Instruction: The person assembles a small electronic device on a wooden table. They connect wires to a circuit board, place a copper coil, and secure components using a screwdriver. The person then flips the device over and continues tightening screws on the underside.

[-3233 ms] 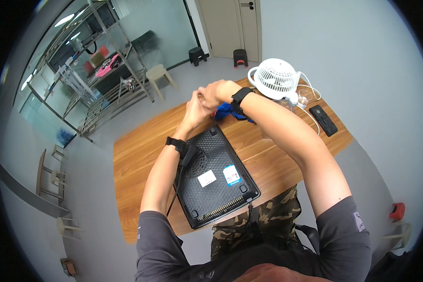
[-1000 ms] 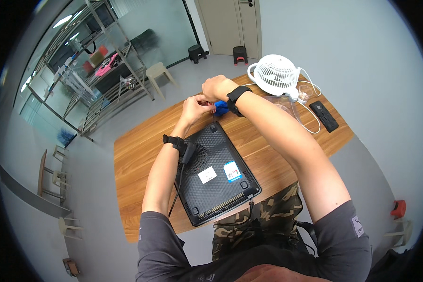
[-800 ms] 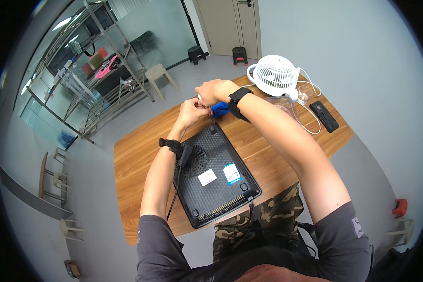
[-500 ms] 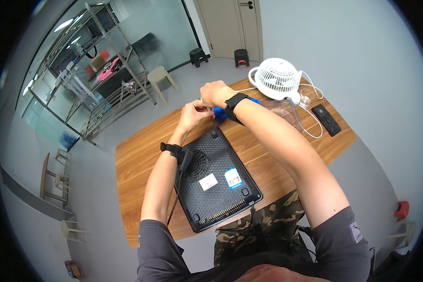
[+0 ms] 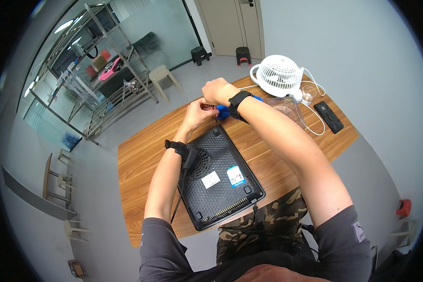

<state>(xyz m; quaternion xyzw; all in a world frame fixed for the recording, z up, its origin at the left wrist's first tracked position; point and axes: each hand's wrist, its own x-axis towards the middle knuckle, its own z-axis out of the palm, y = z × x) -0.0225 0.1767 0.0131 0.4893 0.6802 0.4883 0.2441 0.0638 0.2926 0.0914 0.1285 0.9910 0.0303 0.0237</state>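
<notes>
The wooden bench (image 5: 141, 164) carries an upturned black laptop (image 5: 218, 176), a white fan (image 5: 279, 75) and a dark remote (image 5: 329, 116). Beyond the laptop's far edge, the left hand (image 5: 198, 110) and right hand (image 5: 217, 90) meet, grips curled around a small blue object (image 5: 223, 112).

Grey short sleeves, camouflage trousers, black bands on both wrists.

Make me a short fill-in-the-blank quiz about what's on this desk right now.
1. The white fan stands at the table's far ____ corner.
2. The black laptop lies with its ____ side up.
3. Both hands, left and right, meet over a small ____ thing.
4. Each wrist wears a ____ band.

Missing words: right; bottom; blue; black
</notes>
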